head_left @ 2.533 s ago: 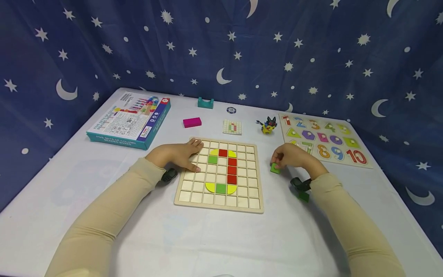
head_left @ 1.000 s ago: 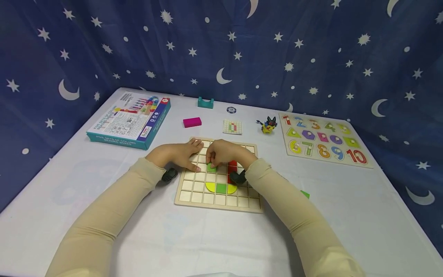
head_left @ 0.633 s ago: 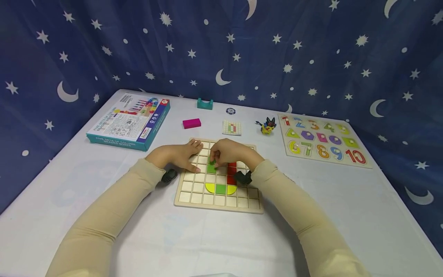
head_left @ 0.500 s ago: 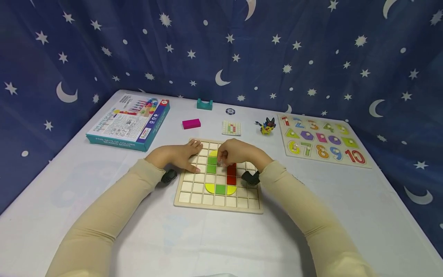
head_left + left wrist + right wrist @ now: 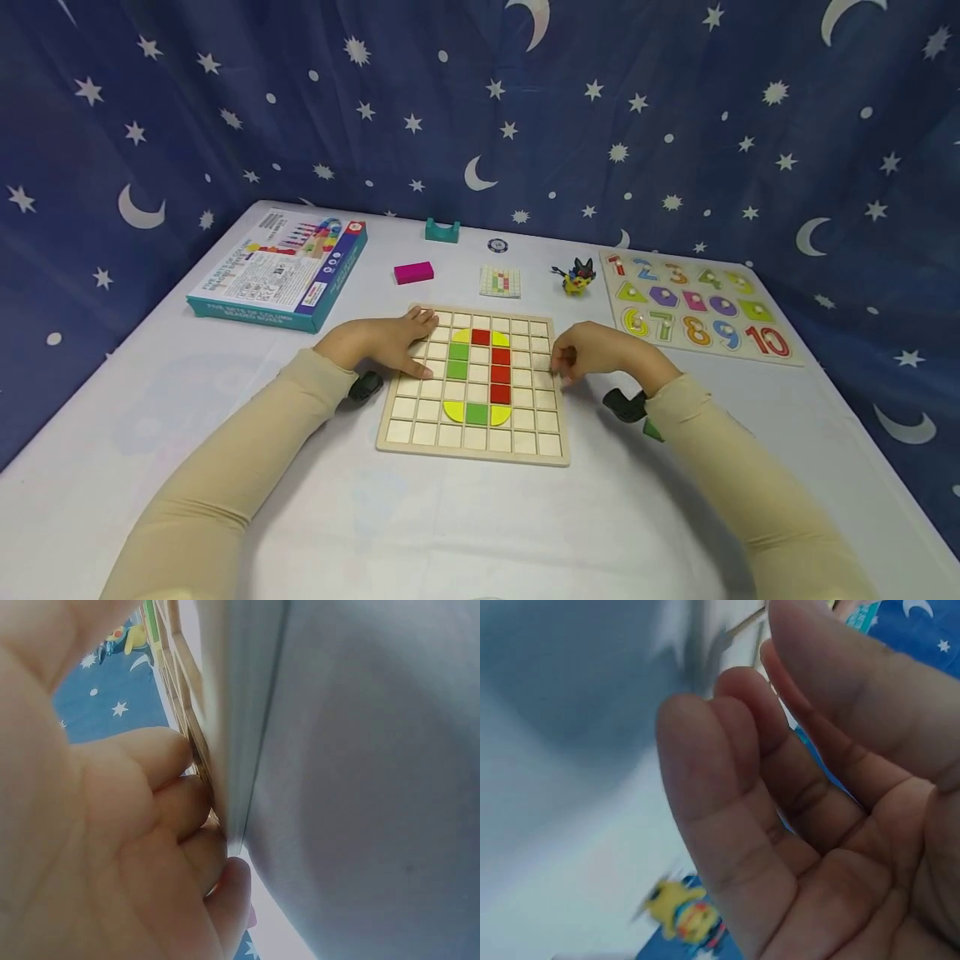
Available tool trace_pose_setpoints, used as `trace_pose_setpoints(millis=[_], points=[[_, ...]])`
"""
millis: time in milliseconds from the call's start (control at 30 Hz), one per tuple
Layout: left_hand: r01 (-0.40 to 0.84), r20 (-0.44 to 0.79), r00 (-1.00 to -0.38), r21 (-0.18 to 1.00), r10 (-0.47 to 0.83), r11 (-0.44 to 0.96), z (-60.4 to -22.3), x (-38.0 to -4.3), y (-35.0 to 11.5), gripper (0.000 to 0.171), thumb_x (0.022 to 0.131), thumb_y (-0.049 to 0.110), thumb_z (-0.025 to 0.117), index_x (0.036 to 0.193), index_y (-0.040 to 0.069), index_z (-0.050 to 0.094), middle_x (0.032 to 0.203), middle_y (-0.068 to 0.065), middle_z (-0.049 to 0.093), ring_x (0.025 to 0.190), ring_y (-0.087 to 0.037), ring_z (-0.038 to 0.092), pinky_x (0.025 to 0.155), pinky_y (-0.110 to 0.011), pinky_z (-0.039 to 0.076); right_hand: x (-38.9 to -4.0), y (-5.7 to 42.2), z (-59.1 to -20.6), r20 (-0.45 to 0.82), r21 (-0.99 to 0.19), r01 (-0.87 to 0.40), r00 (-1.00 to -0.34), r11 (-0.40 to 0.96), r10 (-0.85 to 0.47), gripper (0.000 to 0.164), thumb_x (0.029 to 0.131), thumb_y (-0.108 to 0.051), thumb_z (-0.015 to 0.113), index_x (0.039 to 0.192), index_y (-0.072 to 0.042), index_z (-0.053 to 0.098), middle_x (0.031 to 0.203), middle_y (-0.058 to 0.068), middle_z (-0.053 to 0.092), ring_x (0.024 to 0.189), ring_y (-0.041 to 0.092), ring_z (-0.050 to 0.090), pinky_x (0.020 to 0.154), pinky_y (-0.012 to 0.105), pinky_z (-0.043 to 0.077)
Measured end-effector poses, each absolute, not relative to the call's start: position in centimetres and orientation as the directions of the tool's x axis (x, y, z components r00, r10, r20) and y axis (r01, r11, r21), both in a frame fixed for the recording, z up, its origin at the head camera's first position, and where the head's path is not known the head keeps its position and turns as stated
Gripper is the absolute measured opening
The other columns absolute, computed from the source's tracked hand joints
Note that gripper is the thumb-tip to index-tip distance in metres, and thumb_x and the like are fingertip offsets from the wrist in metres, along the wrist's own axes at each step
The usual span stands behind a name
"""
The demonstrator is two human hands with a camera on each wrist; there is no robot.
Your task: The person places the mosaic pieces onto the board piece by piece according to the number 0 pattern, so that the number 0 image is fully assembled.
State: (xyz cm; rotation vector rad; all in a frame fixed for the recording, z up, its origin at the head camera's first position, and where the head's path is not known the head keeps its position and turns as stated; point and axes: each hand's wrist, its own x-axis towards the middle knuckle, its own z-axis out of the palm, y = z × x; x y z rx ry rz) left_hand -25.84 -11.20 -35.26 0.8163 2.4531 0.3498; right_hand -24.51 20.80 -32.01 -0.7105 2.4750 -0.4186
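A wooden grid board (image 5: 525,421) lies in the middle of the table, with red, green and yellow tiles set in some of its cells. My left hand (image 5: 386,342) rests on the board's left edge with its fingers spread; the left wrist view shows its fingers (image 5: 161,754) against the rim. Two green tiles (image 5: 457,369) sit one below the other in the left part of the pattern. My right hand (image 5: 596,354) hovers by the board's right edge, fingers loosely bent and holding nothing, as the right wrist view shows. Another green tile (image 5: 652,429) lies partly hidden under the right wrist.
Behind the board lie a patterned card (image 5: 500,282), a magenta block (image 5: 414,272), a teal block (image 5: 442,231), a round chip (image 5: 497,246) and a yellow toy figure (image 5: 576,277). A flat box (image 5: 273,267) is at left, a number puzzle (image 5: 701,304) at right.
My right hand has carried a green tile from the right onto the board, let go of it below the other green tile, and moved back right. The left hand has stayed in place.
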Motion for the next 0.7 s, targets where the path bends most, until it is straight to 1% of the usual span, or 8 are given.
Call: trace_pose_setpoints(millis=[233, 467, 633, 700], points=[[0.478, -0.395, -0.682, 0.396, 0.615, 0.784, -35.3, -25.9, -11.2, 0.097, 0.084, 0.044, 0.063, 0.146, -0.002, 0.006, 0.154, -0.019, -0.003, 0.141, -0.034, -0.009, 0.114, -0.048, 0.005, -23.1, 24.9, -32.9, -0.431, -0.405, -0.334, -0.752, 0.851, -0.500, 0.014, 0.074, -0.010, 0.076, 0.084, -0.010, 0.066, 0.073, -0.001, 0.056, 0.068, 0.012, 0.050, 0.063, 0.026, 0.042], [0.481, -0.394, -0.680, 0.397, 0.618, 0.782, -35.2, -25.9, -11.1, 0.097, 0.084, 0.043, 0.063, 0.146, -0.002, 0.005, 0.154, -0.019, -0.003, 0.141, -0.034, -0.009, 0.114, -0.048, 0.005, -21.8, 27.7, -32.9, -0.423, -0.449, -0.254, -0.784, 0.857, -0.454, 0.018, 0.072, -0.010, 0.076, 0.085, -0.008, 0.065, 0.076, 0.001, 0.055, 0.072, 0.014, 0.048, 0.065, 0.028, 0.042], [0.472, -0.404, -0.682, 0.393, 0.609, 0.789, -35.2, -25.9, -11.1, 0.097, 0.083, 0.044, 0.063, 0.147, -0.001, 0.005, 0.154, -0.017, -0.004, 0.141, -0.033, -0.009, 0.114, -0.048, 0.005, -21.1, 29.1, -33.1, -0.464, -0.453, -0.182, -0.788, 0.872, -0.406, 0.021, 0.070, -0.009, 0.077, 0.086, -0.008, 0.064, 0.077, 0.002, 0.054, 0.074, 0.016, 0.048, 0.066, 0.028, 0.041], [0.470, -0.405, -0.683, 0.393, 0.608, 0.790, -35.3, -25.9, -11.1, 0.097, 0.083, 0.045, 0.063, 0.147, -0.001, 0.006, 0.154, -0.017, -0.004, 0.141, -0.032, -0.008, 0.114, -0.048, 0.006, -20.9, 29.4, -33.3, -0.470, -0.456, -0.176, -0.785, 0.873, -0.404, 0.022, 0.068, -0.009, 0.078, 0.086, -0.008, 0.064, 0.078, 0.002, 0.053, 0.075, 0.017, 0.047, 0.067, 0.029, 0.041]])
